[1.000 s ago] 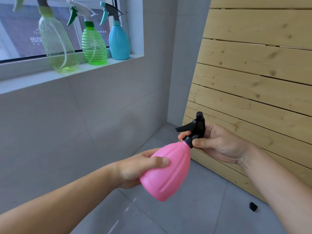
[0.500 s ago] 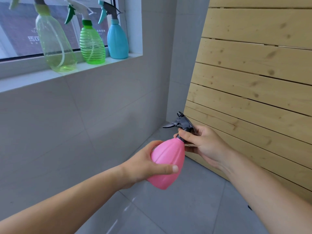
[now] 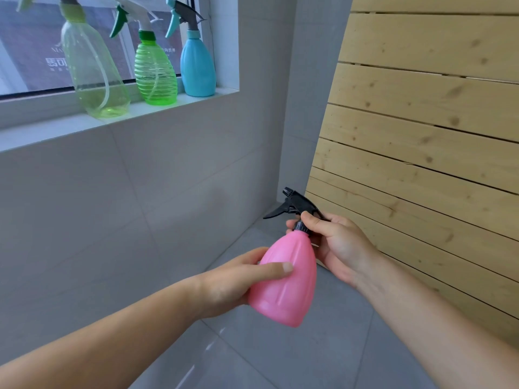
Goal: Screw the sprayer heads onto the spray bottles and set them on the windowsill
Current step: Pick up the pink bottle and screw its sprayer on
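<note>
Presently the left hand [image 3: 238,282] grips the pink bottle [image 3: 283,279]; right hand [image 3: 337,245] fingers [image 3: 311,224] pinch the black sprayer head [image 3: 295,206] collar above it. Risk: cross-threading if the tilted head is forced.

A pink spray bottle [image 3: 286,279] with a ribbed, bulbous body tilts in mid-air below the windowsill [image 3: 118,119], its black sprayer head [image 3: 295,206] seated on the neck. On the windowsill stand three capped bottles: a clear yellow-green bottle [image 3: 92,74], a ribbed green bottle [image 3: 154,71] and a blue bottle [image 3: 196,68].
</note>
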Motion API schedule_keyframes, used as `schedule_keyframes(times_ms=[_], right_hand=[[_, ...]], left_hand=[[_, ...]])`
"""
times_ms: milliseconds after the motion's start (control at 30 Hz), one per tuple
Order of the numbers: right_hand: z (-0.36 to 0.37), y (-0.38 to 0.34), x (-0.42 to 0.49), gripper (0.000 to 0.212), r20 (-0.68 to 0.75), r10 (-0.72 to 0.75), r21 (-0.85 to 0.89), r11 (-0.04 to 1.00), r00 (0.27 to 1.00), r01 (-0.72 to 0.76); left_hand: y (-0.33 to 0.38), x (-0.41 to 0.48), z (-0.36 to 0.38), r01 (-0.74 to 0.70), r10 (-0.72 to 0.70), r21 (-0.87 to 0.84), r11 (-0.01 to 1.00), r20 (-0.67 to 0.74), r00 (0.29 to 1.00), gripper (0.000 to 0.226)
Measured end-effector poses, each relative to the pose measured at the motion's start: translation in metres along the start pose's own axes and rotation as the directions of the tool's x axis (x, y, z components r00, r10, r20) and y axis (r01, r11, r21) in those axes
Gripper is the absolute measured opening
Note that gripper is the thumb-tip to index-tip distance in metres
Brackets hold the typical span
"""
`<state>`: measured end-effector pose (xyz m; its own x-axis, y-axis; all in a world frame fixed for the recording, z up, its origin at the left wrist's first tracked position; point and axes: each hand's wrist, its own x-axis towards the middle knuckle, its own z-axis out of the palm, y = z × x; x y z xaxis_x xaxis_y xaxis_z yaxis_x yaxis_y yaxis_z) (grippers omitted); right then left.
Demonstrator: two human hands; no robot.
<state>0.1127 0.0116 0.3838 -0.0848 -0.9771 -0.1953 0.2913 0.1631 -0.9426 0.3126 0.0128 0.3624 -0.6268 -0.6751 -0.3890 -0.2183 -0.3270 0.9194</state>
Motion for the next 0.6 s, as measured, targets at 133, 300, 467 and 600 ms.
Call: schedule_keyframes(times_ms=[133, 300, 467, 600], right_hand=[[0.007, 0.0, -0.004, 0.014, 0.032, -0.034, 0.054, 0.998, 0.999, 0.032], [0.011, 0.0, -0.003, 0.012, -0.064, -0.144, 0.001, 0.99, 0.988, 0.145], [0.01, -0.003, -0.005, 0.008, -0.041, -0.104, 0.082, 0.991, 0.994, 0.107], [0.016, -0.003, -0.009, 0.007, 0.047, -0.067, 0.182, 0.982, 0.997, 0.058]], left_hand=[[-0.002, 0.0, 0.003, -0.087, 0.091, 0.093, 0.992, -0.042, 0.995, 0.074], [0.003, 0.003, 0.014, -0.109, 0.23, 0.38, 0.919, -0.292, 0.928, 0.071], [0.0, 0.005, 0.011, -0.136, 0.169, 0.19, 0.972, -0.175, 0.97, 0.081], [-0.001, 0.003, 0.002, -0.139, 0.138, -0.02, 0.99, -0.059, 0.989, 0.074]])
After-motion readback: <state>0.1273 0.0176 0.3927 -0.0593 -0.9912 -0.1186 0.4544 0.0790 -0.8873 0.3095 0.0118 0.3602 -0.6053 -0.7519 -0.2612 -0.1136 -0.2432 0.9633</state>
